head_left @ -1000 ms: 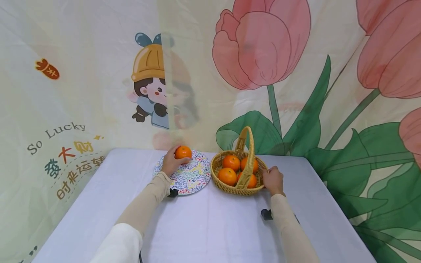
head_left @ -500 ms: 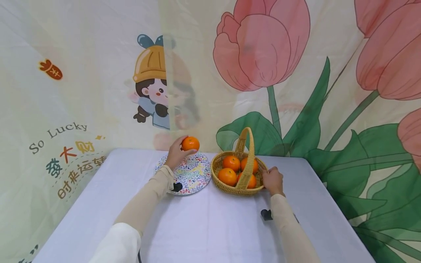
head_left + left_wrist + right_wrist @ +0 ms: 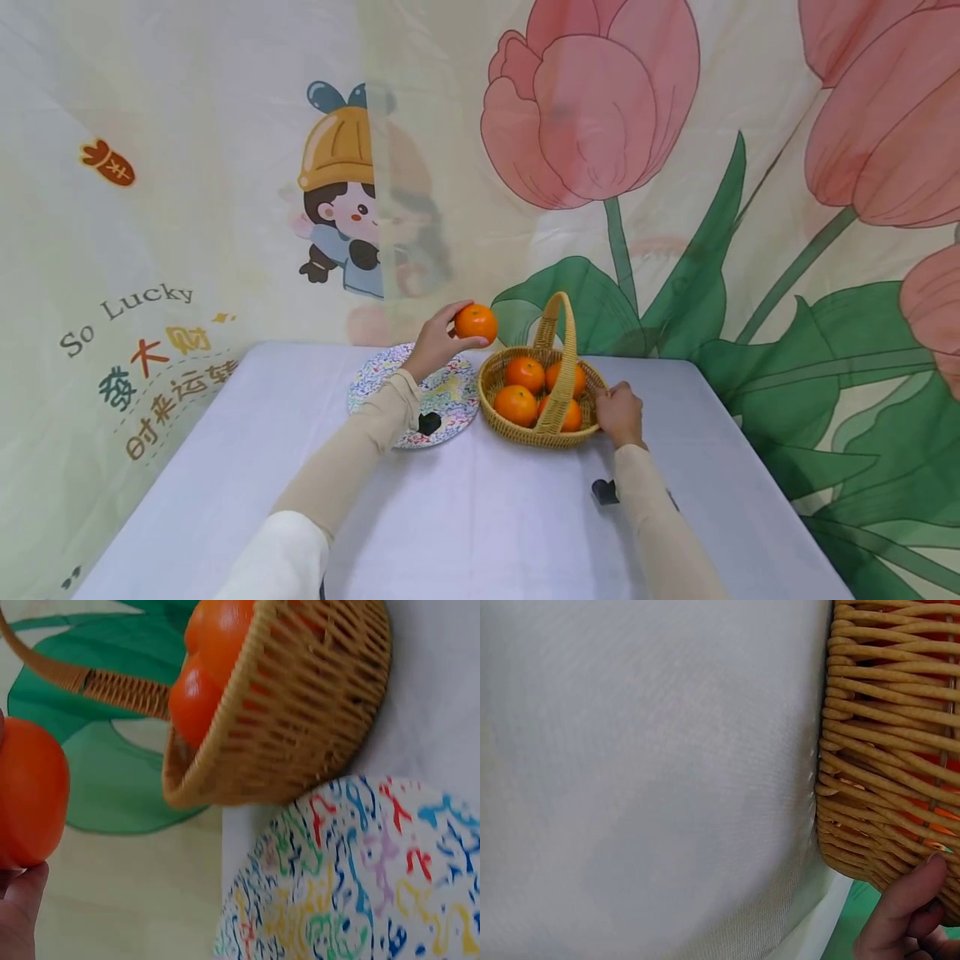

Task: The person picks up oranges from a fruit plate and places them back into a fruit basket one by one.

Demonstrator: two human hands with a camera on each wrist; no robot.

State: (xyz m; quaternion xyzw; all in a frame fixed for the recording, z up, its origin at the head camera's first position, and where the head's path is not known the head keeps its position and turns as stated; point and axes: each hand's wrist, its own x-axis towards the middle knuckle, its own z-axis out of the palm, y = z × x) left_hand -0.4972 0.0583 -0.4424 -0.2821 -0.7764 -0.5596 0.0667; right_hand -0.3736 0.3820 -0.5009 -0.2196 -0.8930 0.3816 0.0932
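An orange mandarin (image 3: 477, 324) is pinched between the thumb and fingers of my left hand (image 3: 437, 343), up in the air just left of the basket's handle. In the left wrist view the same mandarin (image 3: 31, 796) shows at the left edge with the thumb under it. A wicker basket (image 3: 504, 423) with an arched handle stands on the table and holds several mandarins (image 3: 516, 405). My right hand (image 3: 620, 414) grips the basket's right rim. In the right wrist view the thumb (image 3: 919, 889) lies against the weave; the other fingers are partly hidden.
A round, colourfully speckled mat (image 3: 450, 417) lies left of the basket, partly under the left forearm. A white cloth covers the table (image 3: 525, 517). Behind it hangs a printed curtain (image 3: 247, 208) with tulips and a cartoon figure.
My left hand has lifted the mandarin off the mat and carried it up and to the right, close to the basket. The right hand has stayed on the rim.
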